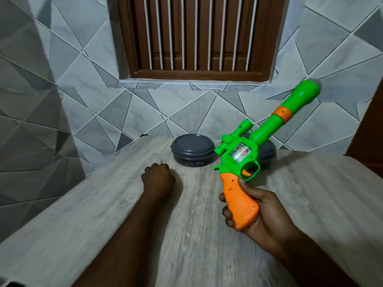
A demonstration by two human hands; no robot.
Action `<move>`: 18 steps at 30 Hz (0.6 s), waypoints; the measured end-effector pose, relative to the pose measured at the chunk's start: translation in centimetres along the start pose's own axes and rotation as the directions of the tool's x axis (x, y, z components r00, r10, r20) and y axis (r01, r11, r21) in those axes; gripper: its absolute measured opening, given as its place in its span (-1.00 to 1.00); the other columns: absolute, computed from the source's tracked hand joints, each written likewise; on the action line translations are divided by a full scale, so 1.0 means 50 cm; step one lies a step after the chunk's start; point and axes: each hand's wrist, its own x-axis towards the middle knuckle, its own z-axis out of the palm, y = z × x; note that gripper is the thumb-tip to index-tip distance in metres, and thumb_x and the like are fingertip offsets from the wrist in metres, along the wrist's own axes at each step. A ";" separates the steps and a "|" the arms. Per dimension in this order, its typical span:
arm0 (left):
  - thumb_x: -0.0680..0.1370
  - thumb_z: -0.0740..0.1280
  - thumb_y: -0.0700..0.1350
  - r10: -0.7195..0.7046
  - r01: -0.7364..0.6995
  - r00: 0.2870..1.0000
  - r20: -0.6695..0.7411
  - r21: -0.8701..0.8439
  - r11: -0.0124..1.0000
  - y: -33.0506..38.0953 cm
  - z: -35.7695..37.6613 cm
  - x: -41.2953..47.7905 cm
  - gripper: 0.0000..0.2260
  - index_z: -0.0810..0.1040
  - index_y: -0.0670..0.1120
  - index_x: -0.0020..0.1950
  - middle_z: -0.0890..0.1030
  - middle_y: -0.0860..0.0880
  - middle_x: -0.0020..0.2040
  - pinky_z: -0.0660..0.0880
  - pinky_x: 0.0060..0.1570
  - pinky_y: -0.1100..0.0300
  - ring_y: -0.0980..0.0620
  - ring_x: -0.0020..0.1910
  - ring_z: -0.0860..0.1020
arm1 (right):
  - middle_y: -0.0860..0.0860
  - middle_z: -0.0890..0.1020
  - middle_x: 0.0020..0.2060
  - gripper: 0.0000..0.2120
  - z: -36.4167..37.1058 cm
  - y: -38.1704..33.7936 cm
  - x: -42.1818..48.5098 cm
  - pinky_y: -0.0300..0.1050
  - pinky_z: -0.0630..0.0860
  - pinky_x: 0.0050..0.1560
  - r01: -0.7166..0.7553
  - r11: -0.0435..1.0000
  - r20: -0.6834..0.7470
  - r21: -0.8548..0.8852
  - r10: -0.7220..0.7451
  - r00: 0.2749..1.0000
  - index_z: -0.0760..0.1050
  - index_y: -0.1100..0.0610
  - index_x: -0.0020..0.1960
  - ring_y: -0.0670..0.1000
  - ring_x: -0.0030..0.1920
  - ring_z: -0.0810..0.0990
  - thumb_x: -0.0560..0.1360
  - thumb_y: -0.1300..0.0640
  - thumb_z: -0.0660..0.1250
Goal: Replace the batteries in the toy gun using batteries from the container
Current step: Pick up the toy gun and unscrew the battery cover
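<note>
Where table [186,235] meets tiles [145,112], container [192,151] sits.

Green-orange toy gun [238,155] tilted up-right, lidded grey container [191,150] behind

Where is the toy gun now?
Head view, right of centre: the right hand grips the toy gun by its orange handle above the table, right of the grey lidded container.

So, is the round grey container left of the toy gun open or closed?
Closed. The lid sits flat on the grey container, covering its whole top.
</note>
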 end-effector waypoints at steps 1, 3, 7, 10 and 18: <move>0.64 0.17 -0.15 0.007 -0.007 1.000 -0.013 0.034 0.999 0.002 0.003 0.000 -0.70 0.57 -0.08 0.31 0.54 -0.17 0.30 0.38 0.28 -0.04 -0.22 0.31 0.45 | 0.20 0.60 -0.17 -0.63 0.004 -0.005 0.005 -0.11 0.45 -0.45 0.000 1.000 0.012 -0.007 0.000 1.000 0.52 0.27 0.16 0.11 -0.41 0.51 0.54 0.00 0.23; 0.65 0.17 -0.17 0.013 -0.011 0.999 -0.051 0.051 0.999 0.000 0.005 0.005 -0.73 0.60 -0.13 0.23 0.59 -0.17 0.21 0.42 0.24 -0.03 -0.20 0.25 0.49 | 0.19 0.61 -0.15 -0.64 0.010 -0.010 0.016 -0.11 0.46 -0.43 -0.002 1.000 0.033 -0.021 0.003 0.999 0.52 0.27 0.12 0.10 -0.39 0.52 0.55 -0.01 0.23; 0.60 0.28 -0.22 -0.007 0.002 0.992 -0.128 -0.045 0.999 -0.005 0.005 0.017 -0.84 0.65 -0.19 0.04 0.64 -0.17 -0.01 0.54 -0.01 0.06 -0.12 -0.03 0.57 | 0.17 0.62 -0.14 -0.61 -0.002 -0.006 0.025 -0.10 0.46 -0.40 0.009 0.999 0.037 -0.042 -0.008 0.999 0.53 0.28 0.09 0.09 -0.37 0.53 0.52 -0.04 0.26; 0.61 0.30 -0.17 -0.010 -0.004 0.987 -0.163 -0.086 0.996 -0.001 -0.006 0.002 -0.93 0.57 -0.14 0.00 0.62 -0.12 -0.03 0.46 -0.13 0.09 -0.11 -0.08 0.54 | 0.17 0.62 -0.15 -0.61 -0.018 -0.001 0.026 -0.10 0.46 -0.41 0.030 0.999 0.018 -0.028 -0.030 0.999 0.51 0.27 0.14 0.09 -0.37 0.52 0.55 -0.04 0.24; 0.46 0.47 -0.21 0.137 -0.289 0.927 -0.350 -0.428 0.856 0.073 -0.067 -0.065 -0.91 0.72 -0.10 -0.05 0.64 -0.04 -0.16 0.39 -0.15 0.19 0.02 -0.18 0.56 | 0.17 0.61 -0.17 -0.62 -0.061 -0.030 0.012 -0.11 0.45 -0.42 0.158 0.986 -0.052 0.053 -0.155 0.987 0.53 0.26 0.14 0.10 -0.39 0.51 0.59 -0.04 0.19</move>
